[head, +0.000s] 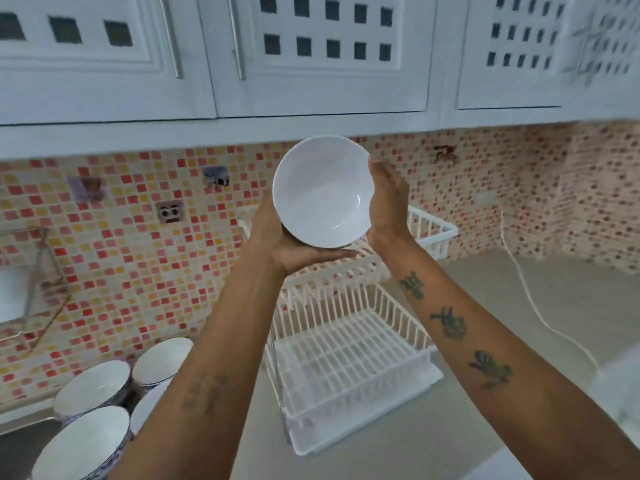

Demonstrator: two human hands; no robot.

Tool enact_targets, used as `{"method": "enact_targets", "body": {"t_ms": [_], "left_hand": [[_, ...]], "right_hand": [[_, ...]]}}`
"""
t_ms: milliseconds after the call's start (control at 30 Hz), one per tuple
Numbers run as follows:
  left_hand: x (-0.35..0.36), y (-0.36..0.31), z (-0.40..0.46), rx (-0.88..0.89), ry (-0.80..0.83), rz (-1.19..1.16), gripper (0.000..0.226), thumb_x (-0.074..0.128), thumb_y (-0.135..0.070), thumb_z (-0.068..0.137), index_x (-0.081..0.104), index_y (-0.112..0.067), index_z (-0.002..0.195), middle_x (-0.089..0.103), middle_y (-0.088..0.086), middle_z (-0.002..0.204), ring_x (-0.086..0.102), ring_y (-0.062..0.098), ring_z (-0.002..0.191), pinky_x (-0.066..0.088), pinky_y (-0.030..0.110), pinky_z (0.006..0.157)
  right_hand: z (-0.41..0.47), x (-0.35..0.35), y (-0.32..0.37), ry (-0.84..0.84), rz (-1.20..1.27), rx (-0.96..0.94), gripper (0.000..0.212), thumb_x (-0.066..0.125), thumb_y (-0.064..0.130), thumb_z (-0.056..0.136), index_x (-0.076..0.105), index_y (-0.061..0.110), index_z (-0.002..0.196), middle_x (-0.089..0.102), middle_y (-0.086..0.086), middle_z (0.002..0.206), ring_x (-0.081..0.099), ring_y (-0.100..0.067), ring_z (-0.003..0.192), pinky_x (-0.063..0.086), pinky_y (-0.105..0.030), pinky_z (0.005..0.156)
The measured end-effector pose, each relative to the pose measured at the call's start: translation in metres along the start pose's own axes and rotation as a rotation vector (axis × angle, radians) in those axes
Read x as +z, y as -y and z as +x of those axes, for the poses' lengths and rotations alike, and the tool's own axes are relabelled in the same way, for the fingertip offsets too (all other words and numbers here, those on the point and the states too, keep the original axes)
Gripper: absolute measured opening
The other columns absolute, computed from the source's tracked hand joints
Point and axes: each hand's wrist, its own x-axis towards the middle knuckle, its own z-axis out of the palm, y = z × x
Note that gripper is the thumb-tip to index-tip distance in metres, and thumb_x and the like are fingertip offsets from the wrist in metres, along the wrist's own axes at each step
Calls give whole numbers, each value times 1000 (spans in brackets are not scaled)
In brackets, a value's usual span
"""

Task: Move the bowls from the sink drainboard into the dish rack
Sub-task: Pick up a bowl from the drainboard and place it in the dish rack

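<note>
A plain white bowl (323, 192) is held up in the air, tilted with its inside towards me, above the upper tier of the white two-tier dish rack (349, 362). My left hand (287, 251) cups it from below and the left. My right hand (386, 199) presses against its right rim. Several white bowls with blue patterned outsides (91, 386) stand on the drainboard at the lower left, one partly hidden by my left forearm. The rack's lower tier holds nothing; its upper tier is mostly hidden behind my hands.
White wall cabinets (311, 57) hang close above the held bowl. A mosaic tile backsplash (138, 258) runs behind. A white cable (533, 306) trails over the grey counter (502, 341) right of the rack.
</note>
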Motion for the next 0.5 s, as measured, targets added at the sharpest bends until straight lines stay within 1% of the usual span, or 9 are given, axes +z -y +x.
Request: {"method": "enact_targets", "body": {"t_ms": [33,67,133,167,233,267,300,400,500], "left_hand": [[2,0,14,-38,22,18,60,52,-60,84,58,-24,131,59,18,133,61,47,112,44,68,93],[5,-1,27,-66,33,15,63,55,-60,83,53,-26,136,53,16,141,55,46,122,39,67,100],[9,-3,49,-67,12,20,62,58,-58,82,53,-28,136,50,15,143,49,44,128,35,64,106],[11,-4,60,-43,-14,61,58,57,-57,82,56,-27,133,51,15,141,50,44,126,37,64,105],[12,-5,82,47,-93,195,53,55,-57,84,58,-26,127,54,15,134,55,43,119,48,61,94],[10,-6,94,94,-149,291,55,54,-59,85,57,-24,128,55,14,129,56,41,115,54,56,86],[10,-6,105,141,-216,408,57,54,-60,86,55,-23,130,56,13,124,58,38,110,57,52,80],[4,-1,136,244,-423,709,62,63,-59,82,52,-15,124,62,13,119,64,29,92,57,43,74],[-10,12,162,396,-493,946,62,78,-49,73,44,-15,112,57,8,117,60,21,92,52,32,68]], "right_hand": [[12,-10,-1,-15,6,-12,31,50,25,93,63,-3,90,55,0,82,49,-21,85,39,-37,78],[24,-20,-3,-22,2,-13,29,50,27,91,63,1,91,56,-2,88,51,-24,90,41,-39,79],[45,-37,-7,-11,-14,28,20,51,29,84,61,13,89,58,-6,102,56,-32,101,46,-46,84],[57,-46,-11,2,-34,56,22,50,28,82,60,10,89,58,-11,103,57,-35,99,48,-48,81],[80,-60,-21,22,-118,92,31,47,24,80,57,-4,88,53,-21,91,53,-32,85,44,-44,70],[90,-66,-27,21,-152,110,37,46,24,84,54,-12,88,49,-26,85,50,-29,81,41,-42,68],[99,-69,-33,28,-170,143,39,43,25,89,54,-12,87,49,-29,81,50,-27,78,40,-41,69],[127,-79,-51,99,-216,280,40,31,36,99,55,9,80,62,-8,84,57,-21,78,47,-39,81],[151,-89,-64,164,-388,368,62,23,54,97,62,10,78,64,-6,84,57,-19,80,44,-34,85]]}}
